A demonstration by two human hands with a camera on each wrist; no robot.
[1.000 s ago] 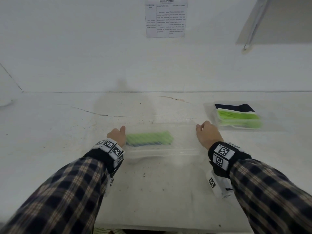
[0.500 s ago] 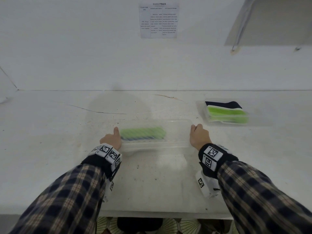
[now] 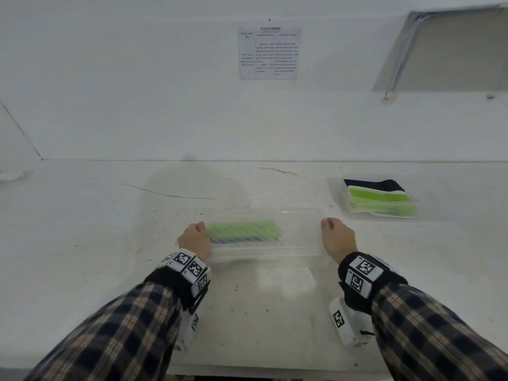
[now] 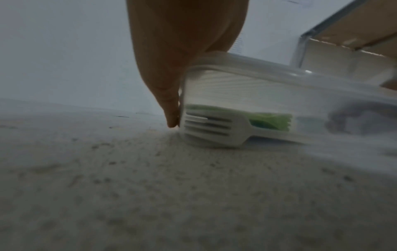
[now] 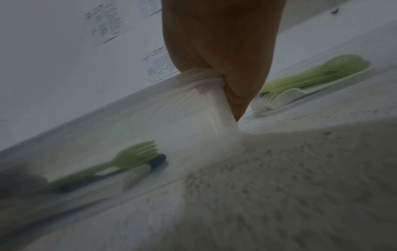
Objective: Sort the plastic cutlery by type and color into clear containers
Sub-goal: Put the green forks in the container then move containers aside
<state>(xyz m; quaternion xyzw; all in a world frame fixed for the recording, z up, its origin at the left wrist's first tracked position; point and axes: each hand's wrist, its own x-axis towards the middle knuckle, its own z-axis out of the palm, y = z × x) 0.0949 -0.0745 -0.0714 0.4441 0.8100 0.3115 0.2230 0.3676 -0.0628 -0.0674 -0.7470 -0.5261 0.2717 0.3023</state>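
A clear container [image 3: 298, 244] lies on the white table in front of me. My left hand [image 3: 195, 237] grips its left end and my right hand [image 3: 336, 236] grips its right end. Green forks [image 3: 243, 229] lie inside at the left, over a blue piece. In the left wrist view the fingers [image 4: 169, 95] run down the end wall of the container [image 4: 257, 88], and a white fork [image 4: 210, 129] shows through it. The right wrist view shows a green fork [image 5: 133, 158] inside the container [image 5: 193, 118], whose corner my right hand [image 5: 225, 51] clasps.
A second clear container [image 3: 434, 200] sits at the right rear, holding green cutlery [image 3: 382, 200] with white and dark blue pieces. It is also seen beyond my right hand [image 5: 311, 81]. A printed sheet [image 3: 268, 53] hangs on the wall. The table's front edge is close to my forearms.
Both hands keep their hold on the container's two ends. The head view has shifted a little, and the container stays close to the same spot beside the second container.
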